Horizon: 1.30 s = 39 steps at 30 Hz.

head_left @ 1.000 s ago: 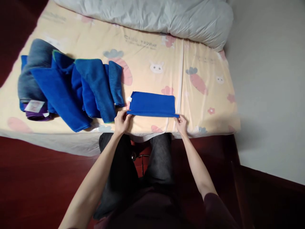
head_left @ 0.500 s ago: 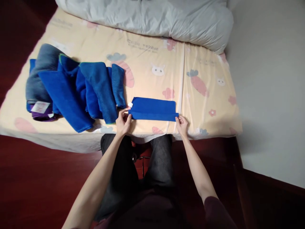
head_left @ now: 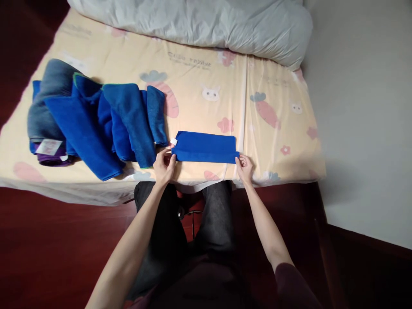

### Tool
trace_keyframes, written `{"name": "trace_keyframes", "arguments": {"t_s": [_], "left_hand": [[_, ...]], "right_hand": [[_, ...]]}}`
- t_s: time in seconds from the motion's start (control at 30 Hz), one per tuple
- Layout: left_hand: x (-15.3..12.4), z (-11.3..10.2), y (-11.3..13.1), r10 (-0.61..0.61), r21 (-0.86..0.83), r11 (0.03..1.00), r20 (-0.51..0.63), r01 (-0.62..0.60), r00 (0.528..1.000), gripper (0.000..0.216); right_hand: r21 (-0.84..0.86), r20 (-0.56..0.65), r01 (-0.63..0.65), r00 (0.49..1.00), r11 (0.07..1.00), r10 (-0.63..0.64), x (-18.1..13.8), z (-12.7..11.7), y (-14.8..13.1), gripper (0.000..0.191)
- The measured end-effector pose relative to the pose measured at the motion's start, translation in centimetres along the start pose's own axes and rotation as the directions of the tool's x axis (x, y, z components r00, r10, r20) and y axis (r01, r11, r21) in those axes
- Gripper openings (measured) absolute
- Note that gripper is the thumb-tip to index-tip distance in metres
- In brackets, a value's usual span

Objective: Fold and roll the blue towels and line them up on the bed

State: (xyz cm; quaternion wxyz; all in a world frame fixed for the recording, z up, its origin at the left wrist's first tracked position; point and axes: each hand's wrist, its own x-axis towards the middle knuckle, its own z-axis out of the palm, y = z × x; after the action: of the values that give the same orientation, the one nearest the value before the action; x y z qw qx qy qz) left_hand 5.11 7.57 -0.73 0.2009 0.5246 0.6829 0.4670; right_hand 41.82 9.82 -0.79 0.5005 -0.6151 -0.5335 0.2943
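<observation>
A blue towel [head_left: 206, 143] lies flat on the bed in front of me, with a folded strip along its near edge and a small white tag at its left side. My left hand [head_left: 164, 165] pinches the near left corner between thumb and fingers. At the near right corner, my right hand [head_left: 244, 167] grips the end of the folded strip the same way. Just left of my left hand is a heap of folded blue towels [head_left: 96, 124].
The bed [head_left: 270, 141] has a cream sheet with carrots and rabbits. A pale grey quilt [head_left: 199, 21] lies across its far side. A grey-blue roll [head_left: 53, 101] and a purple rolled cloth [head_left: 53, 159] sit in the heap. A wall [head_left: 363, 107] stands at the right.
Both hands keep their hold on the towel's near corners, and the folded strip looks almost the same. The whole view has shifted slightly.
</observation>
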Motion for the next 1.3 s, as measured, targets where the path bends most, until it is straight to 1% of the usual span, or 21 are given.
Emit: {"name": "trace_keyframes", "arguments": {"t_s": [0.23, 0.4, 0.6, 0.73, 0.87, 1.0, 1.1, 1.17, 1.23, 1.3], "left_hand": [[0.1, -0.1, 0.6, -0.034, -0.002, 0.999, 0.017, 0.034, 0.999, 0.049], [0.1, -0.1, 0.8, -0.008, -0.006, 1.000, 0.001, 0.008, 1.000, 0.045], [0.0, -0.1, 1.0, 0.016, 0.007, 1.000, -0.018, -0.016, 1.000, 0.042], [0.2, -0.5, 1.2, -0.024, -0.019, 1.000, -0.013, 0.023, 1.000, 0.042], [0.5, -0.8, 1.1, -0.076, -0.047, 0.996, 0.017, 0.077, 0.997, 0.039], [0.7, -0.7, 0.9, -0.097, -0.067, 0.993, 0.010, 0.098, 0.995, 0.032], [0.5, -0.5, 0.9, -0.072, -0.071, 0.995, 0.010, 0.072, 0.997, 0.027], [0.4, -0.5, 1.0, -0.036, -0.044, 0.998, 0.022, 0.037, 0.999, 0.027], [0.3, -0.5, 1.1, 0.023, 0.004, 1.000, 0.030, -0.023, 0.999, 0.026], [0.2, -0.6, 1.1, 0.089, 0.055, 0.994, 0.024, -0.090, 0.996, 0.024]], "right_hand": [[-0.027, 0.015, -0.003, 1.000, 1.000, 0.004, 0.0, -0.1, 0.0, 0.044], [-0.045, 0.014, 0.012, 1.000, 0.999, -0.011, 0.1, -0.1, -0.3, 0.042], [0.007, 0.020, 0.006, 1.000, 1.000, -0.006, 0.1, -0.2, -0.7, 0.039], [0.022, -0.008, -0.006, 1.000, 1.000, 0.006, 0.2, -0.2, -0.7, 0.040], [0.005, 0.001, -0.001, 1.000, 1.000, 0.001, 0.1, -0.2, -0.6, 0.038], [0.021, -0.001, -0.001, 1.000, 1.000, 0.001, 0.2, -0.3, -0.3, 0.035], [0.045, 0.006, 0.005, 1.000, 0.999, -0.005, 0.2, -0.3, -0.3, 0.031], [0.031, 0.023, 0.007, 1.000, 1.000, -0.007, 0.2, -0.2, -0.3, 0.029], [-0.015, 0.033, 0.012, 0.999, 1.000, -0.012, 0.0, -0.2, -0.5, 0.028], [-0.084, 0.022, 0.044, 0.999, 0.995, -0.042, -0.2, -0.2, -0.6, 0.027]]}}
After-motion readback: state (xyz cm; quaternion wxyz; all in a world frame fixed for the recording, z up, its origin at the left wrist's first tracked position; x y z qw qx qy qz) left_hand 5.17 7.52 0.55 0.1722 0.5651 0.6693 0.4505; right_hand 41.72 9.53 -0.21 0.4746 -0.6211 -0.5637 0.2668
